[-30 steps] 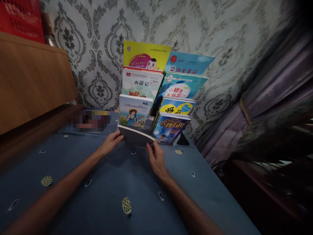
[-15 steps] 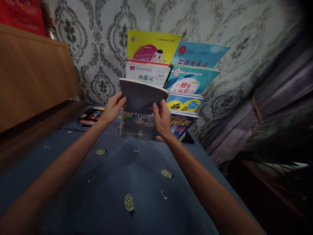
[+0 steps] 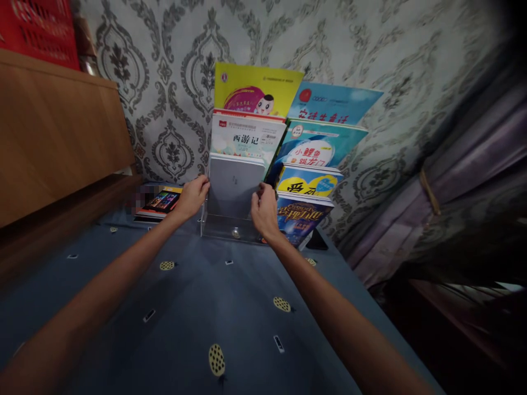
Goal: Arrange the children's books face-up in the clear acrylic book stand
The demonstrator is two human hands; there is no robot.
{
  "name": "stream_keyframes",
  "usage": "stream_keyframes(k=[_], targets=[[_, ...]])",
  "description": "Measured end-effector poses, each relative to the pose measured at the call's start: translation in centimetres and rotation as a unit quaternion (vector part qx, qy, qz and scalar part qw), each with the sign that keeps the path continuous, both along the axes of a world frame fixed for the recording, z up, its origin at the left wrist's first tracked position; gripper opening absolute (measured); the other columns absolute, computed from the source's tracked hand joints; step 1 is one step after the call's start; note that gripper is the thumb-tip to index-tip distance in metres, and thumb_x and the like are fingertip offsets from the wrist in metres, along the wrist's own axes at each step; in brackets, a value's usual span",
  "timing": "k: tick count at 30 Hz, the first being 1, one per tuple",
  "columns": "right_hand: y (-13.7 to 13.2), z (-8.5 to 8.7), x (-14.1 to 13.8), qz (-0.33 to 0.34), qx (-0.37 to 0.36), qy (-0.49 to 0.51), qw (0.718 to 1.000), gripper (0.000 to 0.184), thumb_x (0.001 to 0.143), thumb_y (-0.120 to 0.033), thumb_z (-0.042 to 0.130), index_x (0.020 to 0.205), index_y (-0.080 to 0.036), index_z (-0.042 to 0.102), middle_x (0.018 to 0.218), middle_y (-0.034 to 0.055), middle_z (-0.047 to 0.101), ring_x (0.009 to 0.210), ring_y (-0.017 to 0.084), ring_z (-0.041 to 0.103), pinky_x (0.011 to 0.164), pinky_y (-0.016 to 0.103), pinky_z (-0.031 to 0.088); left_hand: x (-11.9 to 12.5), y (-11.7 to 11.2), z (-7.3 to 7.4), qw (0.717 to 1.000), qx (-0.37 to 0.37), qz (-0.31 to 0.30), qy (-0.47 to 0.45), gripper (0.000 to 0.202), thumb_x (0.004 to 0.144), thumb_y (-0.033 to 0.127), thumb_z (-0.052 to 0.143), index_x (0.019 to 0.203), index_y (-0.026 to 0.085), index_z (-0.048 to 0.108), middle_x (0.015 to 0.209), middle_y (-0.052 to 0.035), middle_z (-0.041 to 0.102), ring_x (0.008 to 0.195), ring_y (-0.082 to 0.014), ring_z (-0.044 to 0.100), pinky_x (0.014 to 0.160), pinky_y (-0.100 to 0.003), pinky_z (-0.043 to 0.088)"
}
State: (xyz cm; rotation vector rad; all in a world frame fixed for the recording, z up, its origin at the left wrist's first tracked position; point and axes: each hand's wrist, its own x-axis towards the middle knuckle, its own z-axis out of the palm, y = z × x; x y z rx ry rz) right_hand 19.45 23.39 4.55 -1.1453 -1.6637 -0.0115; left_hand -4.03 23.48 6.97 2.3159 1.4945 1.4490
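Note:
A grey book (image 3: 235, 184) stands upright in the left column of a clear acrylic rack (image 3: 222, 226), in front of a white book (image 3: 247, 137) and a yellow-green one (image 3: 259, 85). My left hand (image 3: 193, 197) is closed at the grey book's left edge, and my right hand (image 3: 265, 211) pinches its right edge. The fingertips behind the edges are partly hidden. Right of my right hand, the other column holds a dark blue book (image 3: 302, 216), a blue and yellow book (image 3: 308, 181), a teal book (image 3: 321, 144) and a light blue one (image 3: 335, 101).
Left of the rack, a small stack of books (image 3: 158, 203) lies flat on the blue patterned cloth (image 3: 193, 318). A wooden cabinet (image 3: 61, 120) with a red basket (image 3: 39, 33) on top stands at left. Purple curtains (image 3: 444, 181) hang at right, beside the papered wall (image 3: 164, 109).
The grey book has gone down from a tilted position above the rack and now stands upright inside it. Both hands have moved down with it, still at its two side edges.

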Motion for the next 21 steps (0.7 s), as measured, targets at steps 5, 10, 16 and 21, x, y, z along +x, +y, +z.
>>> stream_keyframes(k=[5,10,16,21], targets=[[0.1,-0.1,-0.6,-0.026,-0.019,-0.046,0.998,0.029,0.094,-0.022,0.038,0.116,-0.015,0.056,0.103,0.0154,0.057,0.094,0.029,0.056,0.089,0.048,0.049,0.4,-0.1,-0.2,0.996,0.005,0.08,0.029,0.014,0.093,0.022,0.046,0.097,0.017,0.058,0.085,-0.0067,0.065,0.082,-0.0222,0.061,0.08,-0.034,0.046],[0.1,0.0,-0.8,-0.061,-0.032,-0.066,0.995,0.032,0.094,-0.017,0.034,0.111,-0.012,0.061,0.095,0.0125,0.055,0.085,0.025,0.056,0.084,0.041,0.048,0.9,-0.3,-0.2,0.992,0.009,0.101,0.075,0.019,0.094,0.015,0.04,0.102,0.016,0.057,0.097,-0.0109,0.066,0.096,-0.0251,0.062,0.09,-0.037,0.047],[-0.2,0.1,-0.9,-0.068,-0.06,-0.095,0.991,0.031,0.093,-0.014,0.036,0.104,-0.011,0.064,0.09,0.0112,0.056,0.082,0.023,0.055,0.078,0.035,0.045,1.0,-0.5,0.1,0.987,0.015,0.103,0.122,0.02,0.096,0.014,0.037,0.094,0.015,0.058,0.094,-0.0124,0.064,0.095,-0.0251,0.062,0.092,-0.039,0.048],[-0.3,0.4,-1.0,-0.082,-0.09,-0.103,0.987,0.031,0.094,-0.013,0.035,0.101,-0.011,0.066,0.09,0.0121,0.059,0.081,0.024,0.056,0.077,0.034,0.044,1.1,-0.6,0.6,0.985,-0.004,0.106,0.139,0.019,0.097,0.02,0.041,0.095,0.013,0.058,0.096,-0.0142,0.064,0.095,-0.0263,0.062,0.092,-0.04,0.048]])
